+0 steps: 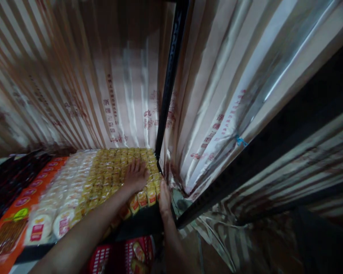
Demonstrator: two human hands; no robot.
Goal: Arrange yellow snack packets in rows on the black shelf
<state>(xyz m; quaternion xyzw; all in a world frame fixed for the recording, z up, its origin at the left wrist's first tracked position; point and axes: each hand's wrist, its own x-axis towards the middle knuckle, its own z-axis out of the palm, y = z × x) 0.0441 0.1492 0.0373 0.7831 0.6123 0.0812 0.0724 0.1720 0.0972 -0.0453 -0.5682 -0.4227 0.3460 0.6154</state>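
Rows of small packets in shiny yellow wrappers (103, 175) stand packed together on a dark shelf (144, 222). My left hand (136, 174) rests palm down on top of these packets, its fingers spread. Along the right end of the rows, my right hand (165, 196) is held upright with its side against the outermost packets. Its fingers look stretched out, partly turned from view, and nothing shows in its grip. To the left of the yellow rows lie round white cakes in clear wrappers (40, 226).
An orange packet (31, 194) and dark glossy packs (14, 177) lie farther left. A black upright post (168, 76) stands behind my right hand, with a thick dark beam (263, 152) slanting to the right. Printed plastic sheeting (131, 95) hangs behind. Below the shelf sits a red basket (103, 257).
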